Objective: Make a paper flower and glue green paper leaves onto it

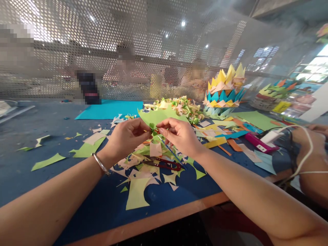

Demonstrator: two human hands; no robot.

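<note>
A small green paper flower (pixel 153 128) is pinched between the fingertips of both hands, above the paper scraps. My left hand (pixel 126 136), with a bracelet at the wrist, is closed on it from the left. From the right, the thumb and fingers of my right hand (pixel 179 136) close on the same flower. A thin blue stick (pixel 174 154) slants down from below the right fingertips; whether that hand touches it I cannot tell. Dark red thread snips (pixel 166 164) lie among the scraps below. Behind the hands is a light green paper sheet (pixel 161 115).
Small paper flowers (pixel 186 106) form a heap behind the hands. A tiered paper piece (pixel 224 94) stands back right, near a magenta device (pixel 261 142) with a white cable (pixel 311 140). Blue paper (pixel 112 109) lies back left. Another person's arm (pixel 311 160) is at right.
</note>
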